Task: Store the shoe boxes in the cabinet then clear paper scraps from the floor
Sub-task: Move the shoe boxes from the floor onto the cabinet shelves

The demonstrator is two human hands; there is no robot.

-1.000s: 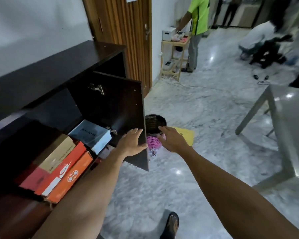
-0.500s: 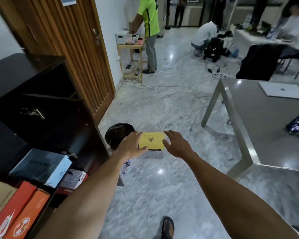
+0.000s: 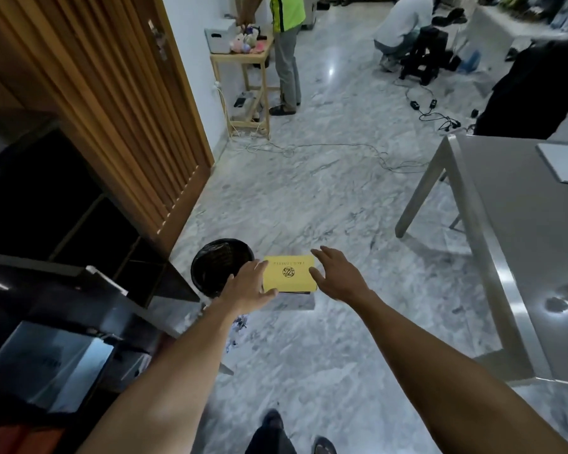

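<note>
My left hand (image 3: 250, 286) and right hand (image 3: 338, 277) reach down on either side of the yellow shoe box (image 3: 289, 273), both with fingers straight and spread. The left thumb lies at the box's near left corner and the right fingers lie along its right edge; I cannot tell whether either hand is touching it. The box lies flat on the marble floor (image 3: 309, 198) with its lid on and a round black emblem on top. It is just beside the black waste bin (image 3: 222, 267), which has a dark liner; what lies in the bin I cannot make out. Paper scraps (image 3: 238, 326) lie on the floor near the bin's foot, under my left forearm. To my left the dark cabinet (image 3: 20, 198) stands with its door (image 3: 89, 303) swung out. Inside lie a grey-blue box (image 3: 46, 365) and, lower down, orange-red boxes (image 3: 20, 437). A grey bench (image 3: 522, 240) stands to my right.
</note>
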